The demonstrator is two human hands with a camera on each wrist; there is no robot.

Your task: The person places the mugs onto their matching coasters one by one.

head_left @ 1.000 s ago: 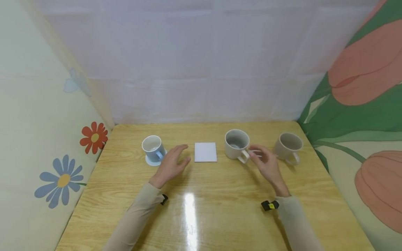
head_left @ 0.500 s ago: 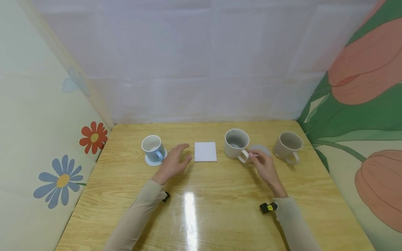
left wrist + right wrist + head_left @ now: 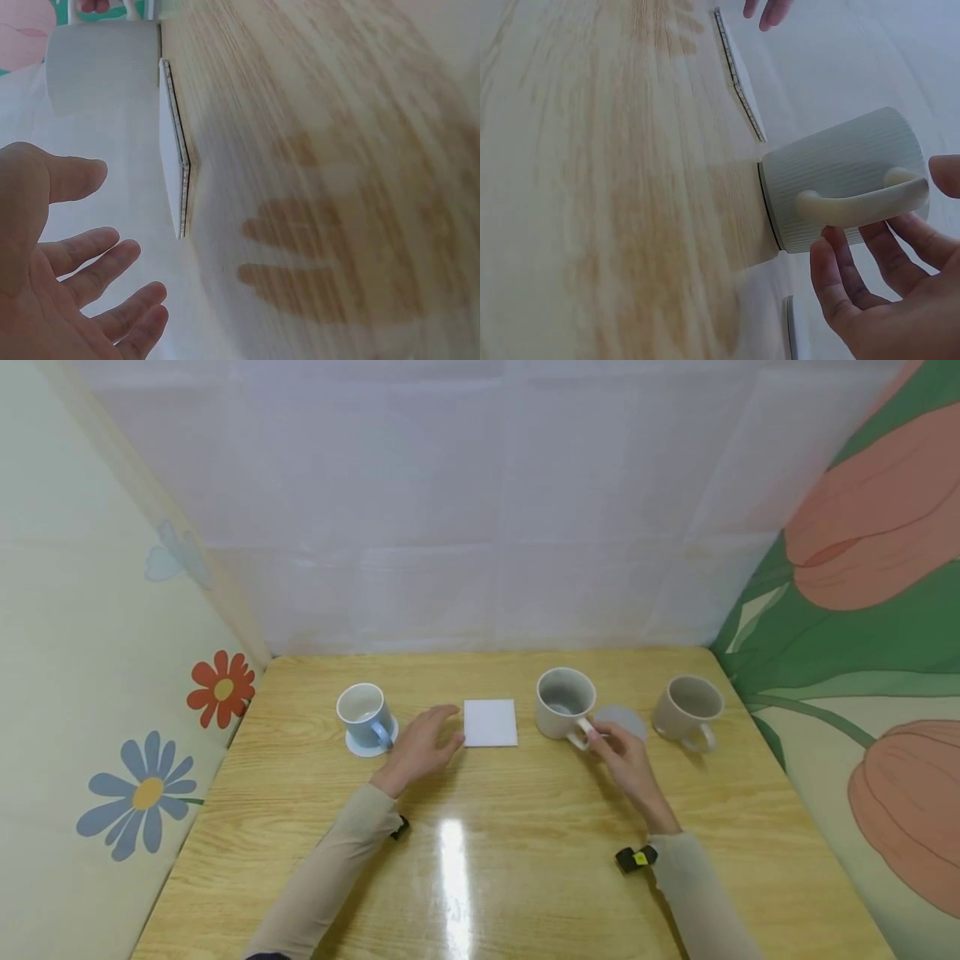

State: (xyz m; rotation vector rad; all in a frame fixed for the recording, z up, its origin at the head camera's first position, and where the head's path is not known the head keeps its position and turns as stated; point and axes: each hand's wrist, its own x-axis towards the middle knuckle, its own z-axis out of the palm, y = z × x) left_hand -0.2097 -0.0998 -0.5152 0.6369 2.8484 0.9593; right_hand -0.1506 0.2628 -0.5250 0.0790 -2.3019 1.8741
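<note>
In the head view, my right hand (image 3: 628,770) is at the handle of a pale mug (image 3: 557,722) standing upright. The right wrist view shows its ribbed side (image 3: 832,161); the fingertips of my right hand (image 3: 885,247) reach behind the handle, while the thumb stands off beside its upper end. My left hand (image 3: 422,748), empty with fingers apart, hovers between a blue mug (image 3: 365,723) and a square white coaster (image 3: 490,723). Seen from the left wrist, that hand (image 3: 82,255) is near the coaster's edge (image 3: 180,161).
The blue mug stands on a round light-blue coaster (image 3: 361,750). Right of the pale mug lies a round grey coaster (image 3: 627,721), then a greyish-beige mug (image 3: 678,718) with its handle towards the front right. A white cloth (image 3: 487,527) hangs behind the wooden table (image 3: 540,860).
My right hand has shifted slightly left and down to the pale mug's handle, uncovering more of the grey coaster. My left hand has drifted a little right, nearer the square coaster. The mugs have not moved.
</note>
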